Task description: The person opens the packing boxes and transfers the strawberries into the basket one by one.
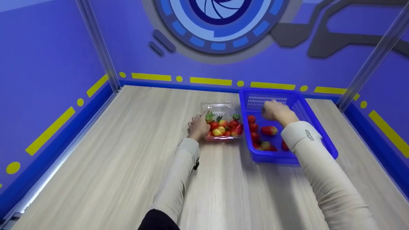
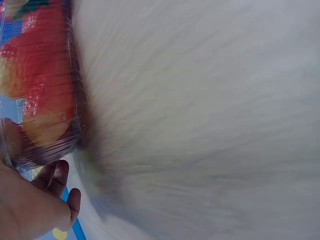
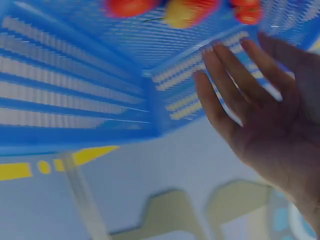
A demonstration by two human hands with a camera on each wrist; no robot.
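Observation:
A clear plastic box (image 1: 220, 138) with its lid raised holds several red and yellow strawberries (image 1: 219, 131). My left hand (image 1: 199, 126) rests on the box's left side; in the left wrist view that hand (image 2: 35, 200) touches the box's end wall, fingers loosely bent. Over the blue basket (image 1: 271, 156), my right hand (image 1: 278, 111) hangs inside the rim. The right wrist view shows the right hand (image 3: 265, 95) with fingers extended and nothing held, beside the basket wall (image 3: 75, 100). Several red fruits (image 1: 269, 130) lie in the basket, mostly along its left side.
The basket stands just right of the box on a light wooden table (image 1: 127, 143). Blue panels (image 1: 179, 67) with yellow marks rise at the back and both sides, with metal posts (image 1: 99, 41) at the corners.

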